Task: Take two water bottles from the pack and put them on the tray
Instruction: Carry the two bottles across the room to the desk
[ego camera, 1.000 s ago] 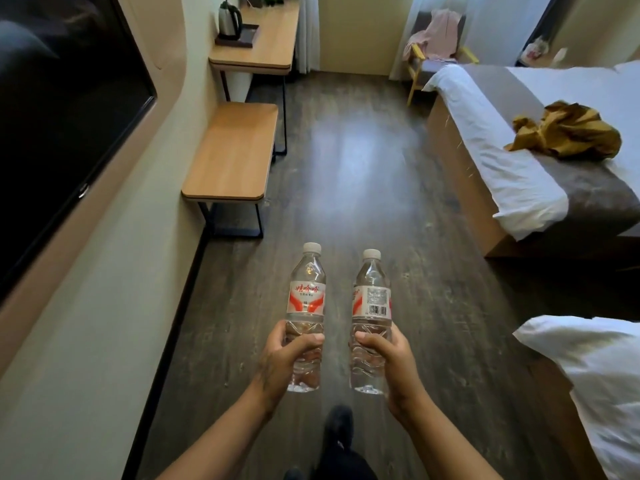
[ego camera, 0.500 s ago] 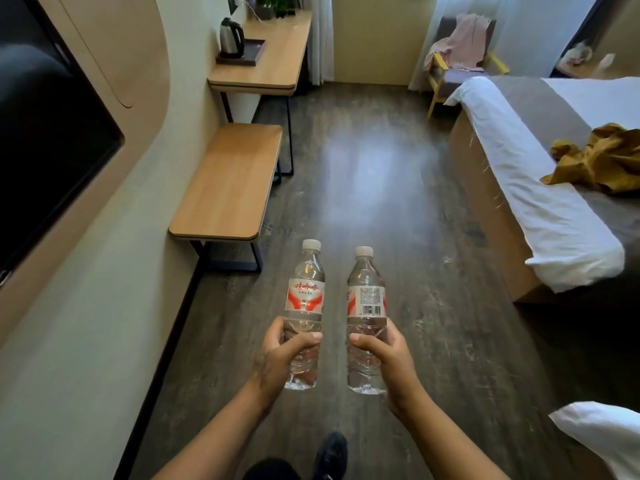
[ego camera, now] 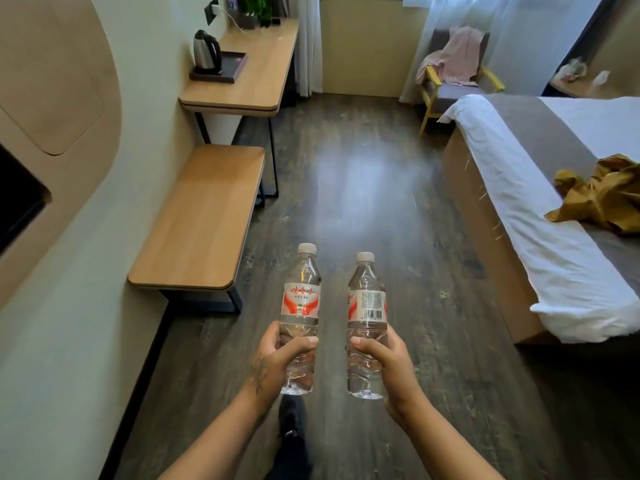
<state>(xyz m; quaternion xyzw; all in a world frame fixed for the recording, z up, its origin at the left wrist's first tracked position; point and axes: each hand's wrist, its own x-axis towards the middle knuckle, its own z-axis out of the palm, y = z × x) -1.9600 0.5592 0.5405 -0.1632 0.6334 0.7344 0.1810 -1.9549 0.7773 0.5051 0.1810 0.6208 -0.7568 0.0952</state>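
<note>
I hold two clear water bottles upright in front of me, above the dark wood floor. My left hand point(ego camera: 277, 358) grips the lower half of the left bottle point(ego camera: 300, 299), whose red and white label faces me. In my right hand point(ego camera: 388, 362) is the right bottle point(ego camera: 367, 299), barcode side toward me. Both have white caps. Far ahead on the left, a dark tray point(ego camera: 232, 69) lies on the wooden desk point(ego camera: 256, 81), and a steel kettle point(ego camera: 206, 51) stands on its left part. The pack is out of view.
A low wooden bench point(ego camera: 201, 220) runs along the left wall before the desk. On the right is a bed point(ego camera: 540, 237) with a mustard cloth point(ego camera: 602, 195). A chair point(ego camera: 450, 84) with pink fabric stands by the curtains. My dark shoe point(ego camera: 291, 424) shows below.
I have walked forward down the room: the bench, desk and tray are nearer and larger, and the pillow at lower right has left the view. Both hands still hold their bottles upright.
</note>
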